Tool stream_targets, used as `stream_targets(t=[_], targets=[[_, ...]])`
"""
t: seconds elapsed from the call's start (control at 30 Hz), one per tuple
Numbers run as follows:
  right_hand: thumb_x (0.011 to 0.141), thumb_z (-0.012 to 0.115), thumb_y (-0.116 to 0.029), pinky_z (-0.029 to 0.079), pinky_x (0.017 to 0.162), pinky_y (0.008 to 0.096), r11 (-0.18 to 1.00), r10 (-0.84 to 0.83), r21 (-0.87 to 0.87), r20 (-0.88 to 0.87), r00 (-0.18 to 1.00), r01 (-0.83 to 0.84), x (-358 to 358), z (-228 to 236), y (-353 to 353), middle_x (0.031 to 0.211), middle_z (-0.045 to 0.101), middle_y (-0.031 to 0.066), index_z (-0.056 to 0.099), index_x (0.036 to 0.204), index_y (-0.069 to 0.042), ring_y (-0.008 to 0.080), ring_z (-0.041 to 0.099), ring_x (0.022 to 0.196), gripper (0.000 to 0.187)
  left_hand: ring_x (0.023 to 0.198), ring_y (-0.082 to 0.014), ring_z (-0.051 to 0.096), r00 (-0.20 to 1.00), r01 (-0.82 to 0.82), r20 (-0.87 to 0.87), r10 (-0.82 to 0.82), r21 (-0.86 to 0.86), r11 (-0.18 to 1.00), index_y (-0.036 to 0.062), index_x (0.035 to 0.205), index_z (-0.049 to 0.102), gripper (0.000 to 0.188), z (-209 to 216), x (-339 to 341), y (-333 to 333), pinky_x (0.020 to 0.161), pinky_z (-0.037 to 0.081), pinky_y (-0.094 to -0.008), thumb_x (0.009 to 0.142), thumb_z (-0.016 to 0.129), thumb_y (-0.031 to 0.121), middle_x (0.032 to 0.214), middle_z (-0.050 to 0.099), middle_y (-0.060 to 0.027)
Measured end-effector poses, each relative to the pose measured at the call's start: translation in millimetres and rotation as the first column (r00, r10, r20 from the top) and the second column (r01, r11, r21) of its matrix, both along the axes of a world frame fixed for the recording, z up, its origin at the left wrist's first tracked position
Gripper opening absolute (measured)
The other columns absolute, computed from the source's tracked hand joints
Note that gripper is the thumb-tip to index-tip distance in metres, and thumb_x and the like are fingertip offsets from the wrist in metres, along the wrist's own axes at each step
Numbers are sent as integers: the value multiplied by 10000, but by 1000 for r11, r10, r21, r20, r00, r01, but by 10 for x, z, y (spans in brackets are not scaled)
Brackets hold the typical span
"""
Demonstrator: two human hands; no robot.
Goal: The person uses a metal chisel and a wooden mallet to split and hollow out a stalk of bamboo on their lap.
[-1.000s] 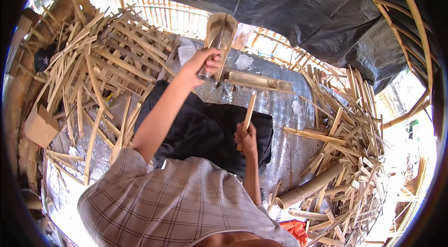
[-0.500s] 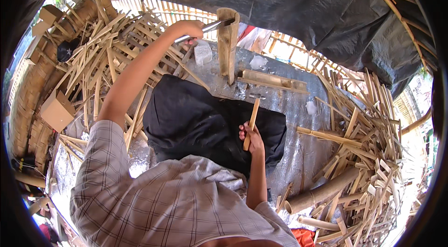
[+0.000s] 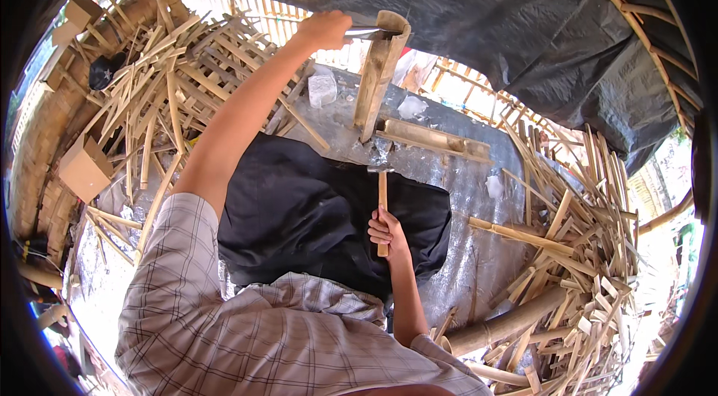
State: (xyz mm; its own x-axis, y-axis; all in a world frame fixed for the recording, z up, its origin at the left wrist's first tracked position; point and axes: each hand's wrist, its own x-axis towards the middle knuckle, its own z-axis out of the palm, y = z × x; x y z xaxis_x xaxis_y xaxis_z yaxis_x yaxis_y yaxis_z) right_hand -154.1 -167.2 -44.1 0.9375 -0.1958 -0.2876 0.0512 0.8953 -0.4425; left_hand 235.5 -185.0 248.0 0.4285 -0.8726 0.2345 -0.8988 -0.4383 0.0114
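Note:
My left hand (image 3: 325,28) is stretched forward and gripping a metal blade (image 3: 368,32). The blade lies across the top end of an upright split bamboo piece (image 3: 376,78). The foot of that piece rests on a short bamboo block (image 3: 434,140) lying on a silver mat. My right hand (image 3: 389,233) is lower, over my lap, closed round the wooden handle of a hammer (image 3: 382,198). The hammer points up, and its head sits just below the foot of the bamboo piece. A black cloth (image 3: 299,209) covers my lap.
Heaps of bamboo strips lie to the left (image 3: 161,97) and right (image 3: 591,231). A thick bamboo pole (image 3: 508,317) lies at lower right. A cardboard box (image 3: 86,166) sits at left. The silver mat (image 3: 479,261) covers the ground, and a dark tarp (image 3: 486,14) hangs overhead.
My left hand has kept the blade on the top of the upright bamboo piece while the view shifted. My right hand has turned the hammer from tilted to upright.

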Motion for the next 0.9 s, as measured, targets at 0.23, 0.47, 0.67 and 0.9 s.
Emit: stream_targets(t=[0.23,0.47,0.67,0.9], targets=[[1038,580,-259,214,332,167,975,218,51,-77,973,-214,29,-226,-180,534,290,-87,533,887,-77,2,265,385,241,1141,-383,634,994,98,39,-98,-3,995,115,1111,700,334,1,338,-191,942,530,-513,868,726,342,1186,665,-142],[1026,557,-122,223,354,167,997,80,3,-155,985,-81,62,-374,-285,537,301,-94,475,931,-112,-2,289,408,126,1142,-377,630,978,205,30,-204,-5,979,130,1141,701,348,67,447,-401,968,510,-504,873,712,350,1176,667,-146],[999,614,-123,246,389,188,984,-166,-123,-336,927,131,183,-228,-44,559,320,-88,436,913,-120,6,303,438,198,1099,-393,645,953,299,54,-298,-9,954,119,1096,718,287,118,659,-392,918,531,-502,841,720,250,1151,681,-162],[985,640,-121,249,402,208,981,-132,-182,-392,911,64,212,-243,101,582,326,-69,435,916,-118,28,310,452,216,1054,-390,662,957,290,38,-289,-57,955,99,1041,734,260,-47,1096,-329,919,534,-488,795,675,159,1110,695,-172]])
